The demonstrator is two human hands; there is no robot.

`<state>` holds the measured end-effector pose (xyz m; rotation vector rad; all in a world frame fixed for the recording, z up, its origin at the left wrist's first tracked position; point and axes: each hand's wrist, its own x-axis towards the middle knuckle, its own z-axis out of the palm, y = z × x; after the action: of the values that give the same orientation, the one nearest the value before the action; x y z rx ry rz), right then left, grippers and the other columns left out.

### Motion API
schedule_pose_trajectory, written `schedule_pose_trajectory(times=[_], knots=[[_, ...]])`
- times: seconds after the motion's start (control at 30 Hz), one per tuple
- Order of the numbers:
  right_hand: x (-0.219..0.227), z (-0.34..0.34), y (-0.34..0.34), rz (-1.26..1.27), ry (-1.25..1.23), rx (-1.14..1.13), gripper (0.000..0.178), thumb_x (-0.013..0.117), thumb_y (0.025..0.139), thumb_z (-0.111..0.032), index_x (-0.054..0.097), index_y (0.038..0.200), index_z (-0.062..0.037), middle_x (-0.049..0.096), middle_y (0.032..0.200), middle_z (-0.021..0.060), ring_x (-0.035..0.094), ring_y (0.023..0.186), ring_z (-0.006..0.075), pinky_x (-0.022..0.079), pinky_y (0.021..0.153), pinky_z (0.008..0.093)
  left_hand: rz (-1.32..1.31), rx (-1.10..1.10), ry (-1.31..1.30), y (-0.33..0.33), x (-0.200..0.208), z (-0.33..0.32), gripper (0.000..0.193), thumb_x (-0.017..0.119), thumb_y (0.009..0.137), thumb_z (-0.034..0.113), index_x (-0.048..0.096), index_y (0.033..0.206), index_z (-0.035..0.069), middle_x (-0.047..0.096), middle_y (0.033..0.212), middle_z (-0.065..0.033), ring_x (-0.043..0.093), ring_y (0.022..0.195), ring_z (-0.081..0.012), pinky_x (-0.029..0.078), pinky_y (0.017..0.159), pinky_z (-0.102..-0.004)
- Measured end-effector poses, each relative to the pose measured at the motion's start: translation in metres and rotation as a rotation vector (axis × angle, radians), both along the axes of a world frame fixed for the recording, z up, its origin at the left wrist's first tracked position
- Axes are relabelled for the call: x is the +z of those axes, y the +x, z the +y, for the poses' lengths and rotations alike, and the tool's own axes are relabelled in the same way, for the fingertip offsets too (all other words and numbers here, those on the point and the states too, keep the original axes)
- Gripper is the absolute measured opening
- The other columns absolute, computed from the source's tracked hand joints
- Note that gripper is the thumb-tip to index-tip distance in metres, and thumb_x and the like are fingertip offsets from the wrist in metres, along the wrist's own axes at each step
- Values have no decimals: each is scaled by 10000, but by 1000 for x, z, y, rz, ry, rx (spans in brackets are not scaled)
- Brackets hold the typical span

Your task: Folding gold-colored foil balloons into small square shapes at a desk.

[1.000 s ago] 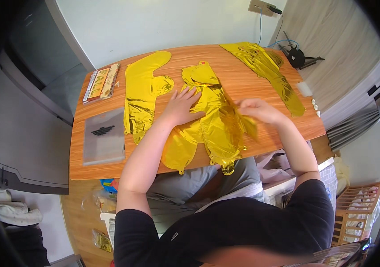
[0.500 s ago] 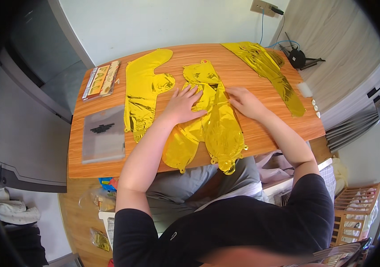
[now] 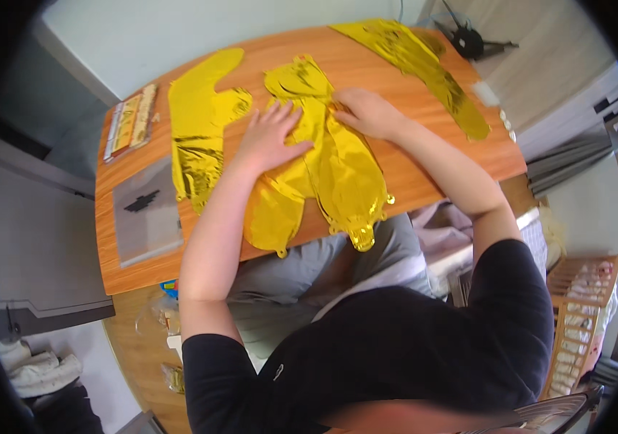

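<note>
A flat, uninflated gold foil balloon point(image 3: 352, 163) lies partly folded across the table's middle, its rounded lower ends with small tabs reaching the near edge. My left hand point(image 3: 269, 137) rests flat on its left part, fingers spread. At the upper right edge of the same balloon, my right hand point(image 3: 367, 113) has its thumb and bent fingers closed on the foil; the fingertips are partly hidden. Left of my hands, another gold foil balloon point(image 3: 197, 108) lies spread out and creased. A third gold foil balloon point(image 3: 424, 69) stretches along the far right.
On the wooden table point(image 3: 403, 166), a clear plastic sleeve point(image 3: 142, 231) bears several black sticks point(image 3: 142, 201). Behind it lies a printed packet point(image 3: 131, 123). Small white pieces point(image 3: 505, 123) sit at the right edge. A black stand-like object point(image 3: 468, 42) is at the far right corner.
The whole view has shifted, so the table appears higher and further left. My right hand has moved slightly away from me and inward onto the balloon's edge. My left hand stays on the foil.
</note>
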<state>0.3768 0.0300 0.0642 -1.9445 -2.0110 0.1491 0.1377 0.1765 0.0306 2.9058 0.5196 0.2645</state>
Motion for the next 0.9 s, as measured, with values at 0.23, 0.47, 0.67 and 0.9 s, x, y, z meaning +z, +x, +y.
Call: schedule_pose_trajectory(times=[0.23, 0.47, 0.67, 0.9], knots=[[-8, -7, -6, -97, 48, -4, 587, 615, 1001, -447, 537, 1399, -23, 568, 1418, 203, 502, 1350, 382, 399, 1138, 469, -18, 0, 8, 3, 1, -1, 852, 644, 908, 643, 453, 1568, 140, 359, 1665, -123, 273, 1562, -313, 151, 1262, -567], [-22, -15, -24, -134, 13, -93, 755, 591, 1004, -533, 409, 1550, -44, 403, 1593, 224, 352, 1483, 404, 289, 1226, 487, 15, 8, 26, 3, -2, -2, 873, 595, 908, 714, 433, 1584, 185, 342, 1677, -98, 265, 1567, -294, 148, 1269, -567], [-28, -16, -30, -153, 20, -133, 818, 568, 992, -598, 364, 1578, -65, 384, 1610, 213, 329, 1507, 385, 248, 1235, 536, -5, 9, 21, 0, -4, -1, 859, 620, 907, 689, 439, 1581, 188, 344, 1677, -94, 266, 1567, -295, 148, 1266, -576], [-33, -19, -33, -215, 90, -159, 851, 536, 989, -642, 333, 1597, -82, 382, 1615, 211, 336, 1506, 382, 245, 1230, 544, -24, 1, 4, 1, 2, -2, 852, 641, 902, 666, 458, 1569, 170, 350, 1673, -100, 270, 1565, -301, 145, 1265, -575]])
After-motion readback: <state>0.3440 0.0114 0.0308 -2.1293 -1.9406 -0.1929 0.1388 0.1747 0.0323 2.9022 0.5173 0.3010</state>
